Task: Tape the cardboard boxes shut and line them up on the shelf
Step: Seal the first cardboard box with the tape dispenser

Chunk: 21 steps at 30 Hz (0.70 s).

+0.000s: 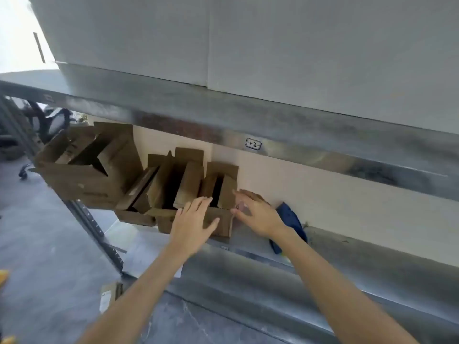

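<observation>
The small cardboard box [219,220] you are handling sits just right of the middle of the frame, on the metal shelf [250,254] near its front edge. Its top is untaped, with the flaps standing up around a dark gap. Your left hand [191,224] lies flat against the front of the box, fingers straight and spread, their tips reaching over the front rim and gripping nothing. Your right hand [258,214] presses the box's right side with its fingers stretched out along the right flap and the thumb down by the front corner. The view is blurred there, but nothing seems to be pinched.

Touching the box on its left is a second open box [171,189] with tall flaps. Left of that a third box [137,194] leans over. Further towards the upper left, a large open carton [87,172] overhangs the end of the shelf.

Just beside your right wrist, lower right of the box, a blue object [289,217] lies on the shelf against the pale back wall. Above, a steel beam [323,135] crosses the frame and carries a handwritten label [253,144]. At lower left, the shelf's perforated upright [99,234] runs down to a grey floor, where a small flat carton [110,295] lies. An office chair [47,120] shows in the upper left.
</observation>
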Each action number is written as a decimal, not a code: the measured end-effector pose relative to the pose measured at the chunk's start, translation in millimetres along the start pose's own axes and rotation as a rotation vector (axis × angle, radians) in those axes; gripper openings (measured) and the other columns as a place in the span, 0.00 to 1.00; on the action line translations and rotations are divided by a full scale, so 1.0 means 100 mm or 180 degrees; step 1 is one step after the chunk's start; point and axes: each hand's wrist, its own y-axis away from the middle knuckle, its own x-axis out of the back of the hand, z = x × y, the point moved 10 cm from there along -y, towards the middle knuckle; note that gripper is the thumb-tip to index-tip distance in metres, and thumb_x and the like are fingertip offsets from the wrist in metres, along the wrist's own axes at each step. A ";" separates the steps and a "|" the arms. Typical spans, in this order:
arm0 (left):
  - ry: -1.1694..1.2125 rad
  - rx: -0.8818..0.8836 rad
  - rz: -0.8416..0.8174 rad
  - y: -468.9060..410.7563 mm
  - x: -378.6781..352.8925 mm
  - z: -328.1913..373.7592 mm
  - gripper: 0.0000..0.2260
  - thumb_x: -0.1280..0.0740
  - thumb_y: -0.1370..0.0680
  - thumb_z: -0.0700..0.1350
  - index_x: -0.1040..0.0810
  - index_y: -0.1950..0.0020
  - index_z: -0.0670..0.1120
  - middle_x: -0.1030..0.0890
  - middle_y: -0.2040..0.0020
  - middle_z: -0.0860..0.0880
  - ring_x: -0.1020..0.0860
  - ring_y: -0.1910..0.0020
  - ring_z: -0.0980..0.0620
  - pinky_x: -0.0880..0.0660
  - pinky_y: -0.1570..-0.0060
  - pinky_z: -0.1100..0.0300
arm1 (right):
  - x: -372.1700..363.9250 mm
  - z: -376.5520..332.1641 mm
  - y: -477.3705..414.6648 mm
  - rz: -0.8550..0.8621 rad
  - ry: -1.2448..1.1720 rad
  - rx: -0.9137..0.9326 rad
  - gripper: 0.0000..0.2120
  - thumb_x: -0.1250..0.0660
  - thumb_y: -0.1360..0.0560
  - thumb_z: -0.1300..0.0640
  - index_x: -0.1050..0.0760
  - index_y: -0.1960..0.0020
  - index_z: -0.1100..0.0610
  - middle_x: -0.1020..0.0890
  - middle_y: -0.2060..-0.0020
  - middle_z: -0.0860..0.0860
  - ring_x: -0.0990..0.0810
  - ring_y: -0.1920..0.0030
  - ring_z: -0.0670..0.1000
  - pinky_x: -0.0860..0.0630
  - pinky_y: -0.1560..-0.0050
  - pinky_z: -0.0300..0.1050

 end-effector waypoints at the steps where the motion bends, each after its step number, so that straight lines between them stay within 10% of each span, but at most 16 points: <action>1: -0.0020 -0.0030 0.0007 -0.02 -0.01 0.02 0.25 0.35 0.21 0.56 0.31 0.26 0.48 0.27 0.29 0.50 0.28 0.33 0.48 0.33 0.36 0.52 | 0.02 0.00 -0.01 0.0021 -0.0033 0.0021 0.27 0.42 0.19 0.41 0.42 0.22 0.45 0.38 0.24 0.51 0.40 0.25 0.53 0.37 0.28 0.56; 21: 0.0429 -0.0189 -0.0273 -0.25 -0.27 0.05 0.24 0.29 0.27 0.61 0.26 0.38 0.48 0.29 0.42 0.52 0.27 0.43 0.52 0.25 0.43 0.54 | 0.25 0.64 -0.07 0.0248 0.0360 -0.0682 0.23 0.40 0.19 0.46 0.36 0.26 0.49 0.39 0.24 0.48 0.40 0.25 0.51 0.38 0.29 0.51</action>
